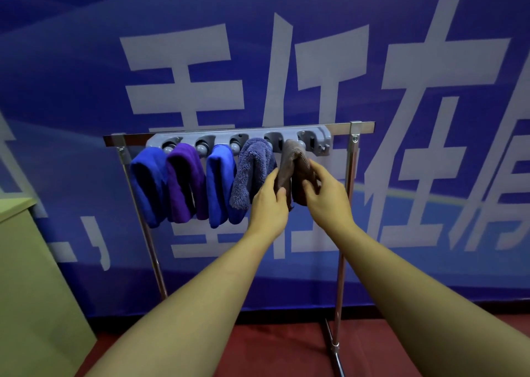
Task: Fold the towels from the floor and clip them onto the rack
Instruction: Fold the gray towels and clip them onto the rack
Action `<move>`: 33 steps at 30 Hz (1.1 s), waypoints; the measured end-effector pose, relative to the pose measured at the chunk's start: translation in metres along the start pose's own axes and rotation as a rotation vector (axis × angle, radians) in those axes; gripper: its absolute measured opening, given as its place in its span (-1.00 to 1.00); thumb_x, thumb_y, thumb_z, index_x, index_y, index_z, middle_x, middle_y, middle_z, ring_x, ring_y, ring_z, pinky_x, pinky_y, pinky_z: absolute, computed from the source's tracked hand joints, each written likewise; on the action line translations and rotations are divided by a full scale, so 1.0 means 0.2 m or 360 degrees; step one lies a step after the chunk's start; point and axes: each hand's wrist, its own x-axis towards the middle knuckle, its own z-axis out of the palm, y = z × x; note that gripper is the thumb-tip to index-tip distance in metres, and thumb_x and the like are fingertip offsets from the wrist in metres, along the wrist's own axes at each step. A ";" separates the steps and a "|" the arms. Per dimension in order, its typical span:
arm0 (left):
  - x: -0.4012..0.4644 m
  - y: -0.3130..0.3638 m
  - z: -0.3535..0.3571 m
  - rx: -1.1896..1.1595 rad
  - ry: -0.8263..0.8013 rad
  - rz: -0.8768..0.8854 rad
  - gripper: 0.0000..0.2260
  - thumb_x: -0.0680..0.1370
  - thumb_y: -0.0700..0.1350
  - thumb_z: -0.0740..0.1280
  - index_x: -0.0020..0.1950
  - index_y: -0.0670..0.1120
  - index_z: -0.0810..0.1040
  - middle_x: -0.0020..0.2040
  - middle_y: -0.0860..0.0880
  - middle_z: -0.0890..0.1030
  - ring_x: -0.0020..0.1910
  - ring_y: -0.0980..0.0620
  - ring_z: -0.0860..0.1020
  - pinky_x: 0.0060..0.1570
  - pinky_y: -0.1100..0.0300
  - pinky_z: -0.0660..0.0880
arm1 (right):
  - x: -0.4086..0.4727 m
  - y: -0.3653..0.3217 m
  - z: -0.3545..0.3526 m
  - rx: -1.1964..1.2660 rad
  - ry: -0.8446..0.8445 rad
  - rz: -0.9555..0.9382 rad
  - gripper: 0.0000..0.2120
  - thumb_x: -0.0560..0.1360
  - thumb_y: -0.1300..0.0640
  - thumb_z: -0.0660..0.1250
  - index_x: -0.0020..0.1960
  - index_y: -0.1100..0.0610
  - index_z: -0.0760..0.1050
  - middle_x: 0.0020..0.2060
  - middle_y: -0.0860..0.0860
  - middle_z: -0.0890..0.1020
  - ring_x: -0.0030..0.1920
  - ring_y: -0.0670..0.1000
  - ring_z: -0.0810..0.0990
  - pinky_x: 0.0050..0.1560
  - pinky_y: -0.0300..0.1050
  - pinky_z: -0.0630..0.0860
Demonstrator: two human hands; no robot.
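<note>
Far left there's a pale green cabinet (31,276) with flat, matte sides, its corner poking in close to the rack's left leg. The rack (341,262) itself is shiny thin metal tubing with a flat top bar, standing on a dull red floor (272,348) in front of a big blue banner (86,61) with white characters.

Bolted along the top bar is a grey plastic clip strip (324,140) with five roller-ball slots, and every slot has a folded towel pinched in it. In order: a smooth royal blue towel (149,187), a purple towel (186,184) overlapping it slightly, another blue towel (219,187), then a fluffy grey-lavender towel (251,173) with a really shaggy pile, and last a brown towel (289,164) with a finer ribbed weave. They all hang doubled over like rounded loops, packed side by side and touching their neighbours.

The left hand (269,204) is pinching the brown towel's left fold, thumb in front and fingers behind, brushing against the fluffy one. The right hand (324,196) is closed around the brown towel's right fold. So both hands are clamped on that same towel, close together but not touching.

The strip's right end sits just beside the right upright. There's open floor under the towels between the two legs.
</note>
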 end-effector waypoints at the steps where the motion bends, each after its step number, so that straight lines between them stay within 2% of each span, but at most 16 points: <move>1: -0.03 0.00 -0.01 0.0001 0.0014 -0.0026 -0.58 0.68 -0.16 0.15 0.54 0.08 0.30 0.30 0.14 0.50 0.20 0.16 0.50 0.12 0.30 0.41 | -0.03 -0.01 -0.01 -0.0027 0.0021 0.0002 -0.56 0.61 0.16 0.23 0.45 -0.12 0.35 0.17 -0.12 0.61 0.13 -0.06 0.59 0.15 -0.08 0.58; 3: -0.10 -0.03 -0.03 -0.0040 0.0043 -0.0066 -0.60 0.68 -0.15 0.16 0.52 0.05 0.33 0.38 0.06 0.51 0.33 0.10 0.49 0.20 0.26 0.39 | -0.12 -0.02 -0.02 -0.0066 0.0056 0.0019 -0.56 0.62 0.16 0.22 0.47 -0.08 0.33 0.30 -0.08 0.55 0.27 -0.03 0.53 0.23 -0.16 0.48; 5: -0.19 -0.05 -0.07 -0.0088 0.0064 -0.0097 -0.62 0.68 -0.16 0.17 0.50 0.02 0.36 0.40 0.04 0.51 0.37 0.09 0.47 0.26 0.24 0.40 | -0.22 -0.04 -0.03 -0.0055 0.0111 0.0080 -0.57 0.64 0.15 0.22 0.49 -0.03 0.31 0.38 -0.08 0.49 0.35 -0.03 0.45 0.25 -0.21 0.37; 8: -0.33 -0.07 -0.14 -0.0058 0.0080 -0.0184 -0.64 0.68 -0.13 0.15 0.49 0.04 0.36 0.42 0.08 0.48 0.35 0.10 0.46 0.28 0.11 0.47 | -0.37 -0.08 -0.03 -0.0012 0.0121 0.0153 -0.59 0.64 0.11 0.22 0.48 -0.04 0.33 0.36 -0.07 0.50 0.32 -0.01 0.48 0.25 -0.07 0.49; 12: -0.54 -0.11 -0.22 -0.0037 0.0073 -0.0196 -0.64 0.68 -0.15 0.14 0.48 0.02 0.38 0.40 0.07 0.50 0.36 0.08 0.46 0.26 0.21 0.40 | -0.58 -0.14 0.04 0.0024 -0.0019 0.0225 -0.58 0.65 0.07 0.21 0.49 -0.03 0.32 0.40 -0.05 0.47 0.38 -0.01 0.45 0.30 0.05 0.49; 15: -0.75 -0.16 -0.29 0.0054 0.0038 -0.0166 -0.63 0.66 -0.16 0.15 0.48 0.02 0.39 0.40 0.09 0.50 0.34 0.11 0.48 0.30 0.16 0.43 | -0.77 -0.18 0.12 0.0071 -0.0081 0.0244 -0.60 0.64 0.05 0.21 0.47 -0.02 0.35 0.37 -0.07 0.50 0.34 -0.03 0.49 0.28 0.08 0.50; 19: -1.00 -0.28 -0.38 0.0129 0.0044 -0.0199 -0.64 0.65 -0.18 0.19 0.46 -0.03 0.42 0.35 0.06 0.55 0.29 0.10 0.52 0.21 0.29 0.39 | -1.05 -0.19 0.25 0.0125 -0.0104 0.0238 -0.65 0.60 0.11 0.24 0.39 0.01 0.45 0.25 -0.07 0.60 0.21 -0.06 0.57 0.22 0.08 0.53; 22: -1.18 -0.39 -0.43 0.0166 0.0060 -0.0255 -0.64 0.64 -0.19 0.20 0.44 -0.05 0.44 0.29 0.00 0.59 0.22 0.03 0.57 0.21 0.21 0.44 | -1.26 -0.16 0.33 0.0097 -0.0181 0.0282 -0.67 0.59 0.12 0.25 0.34 0.00 0.47 0.17 -0.08 0.64 0.13 -0.07 0.60 0.16 0.02 0.55; 26: -1.33 -0.55 -0.45 0.0201 0.0020 -0.0348 -0.65 0.65 -0.16 0.20 0.45 -0.01 0.42 0.29 0.02 0.57 0.17 0.05 0.57 0.21 0.13 0.49 | -1.43 -0.11 0.41 0.0036 -0.0268 0.0321 -0.69 0.60 0.11 0.24 0.33 -0.04 0.47 0.13 -0.12 0.65 0.09 -0.09 0.60 0.07 -0.12 0.51; 30: -1.40 -0.77 -0.40 0.0194 -0.0040 -0.0447 -0.65 0.65 -0.16 0.20 0.44 0.00 0.42 0.28 0.05 0.57 0.12 0.08 0.58 0.07 0.30 0.41 | -1.56 0.04 0.51 -0.0027 -0.0402 0.0319 -0.70 0.59 0.09 0.25 0.31 -0.05 0.48 0.13 -0.13 0.65 0.07 -0.10 0.63 0.11 0.00 0.58; 33: -1.44 -0.96 -0.30 0.0195 -0.0109 -0.0525 -0.65 0.64 -0.18 0.21 0.43 -0.01 0.44 0.25 0.04 0.59 0.09 0.07 0.58 0.09 0.28 0.43 | -1.64 0.24 0.59 -0.0139 -0.0492 0.0383 -0.70 0.57 0.10 0.26 0.28 -0.08 0.49 0.12 -0.14 0.65 0.07 -0.09 0.64 0.12 0.01 0.58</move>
